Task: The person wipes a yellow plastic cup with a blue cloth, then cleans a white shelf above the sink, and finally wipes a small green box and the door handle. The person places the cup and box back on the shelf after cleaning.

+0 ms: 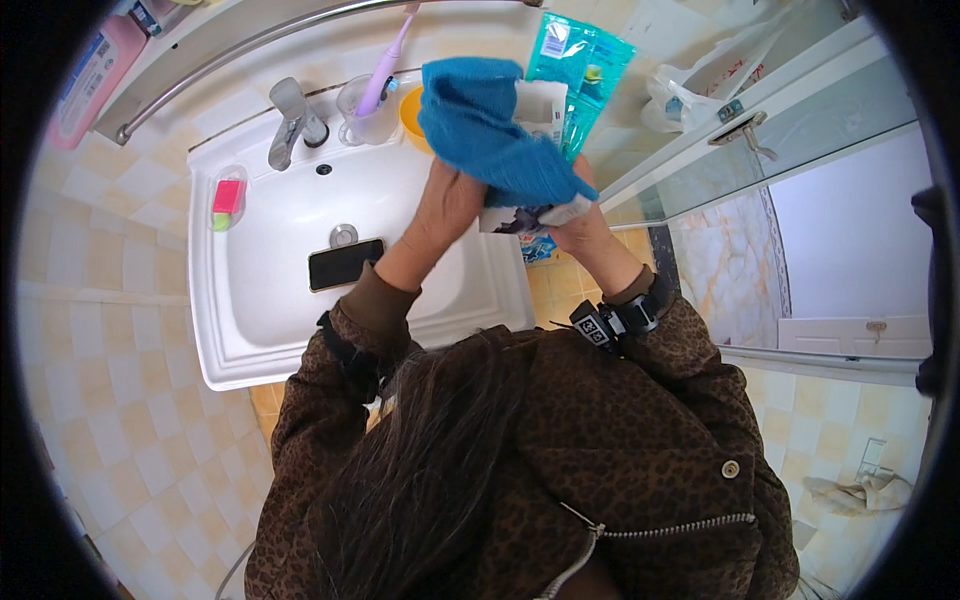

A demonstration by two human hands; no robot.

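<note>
My left hand (454,196) grips a blue cloth (469,105) from its lower left, its fingertips hidden behind the folds. At the cloth's lower right end is my right hand (576,225), closed on it and partly covered. The cloth is bunched and slightly blurred, above the sink's right rear corner. Behind it shows part of a white box (541,105). Below the cloth is a white printed surface (499,220) with a dark pattern; I cannot tell whether it belongs to the same box. A teal packet (589,64) bearing print stands behind.
A black phone (345,265) lies in the white sink (262,300) beside the drain. Along the sink's back are the faucet (292,124), a cup (367,120) with a purple electric toothbrush (382,71), and a yellow cup (412,120). Pink soap (227,196) sits left; a glass door (810,135) stands right.
</note>
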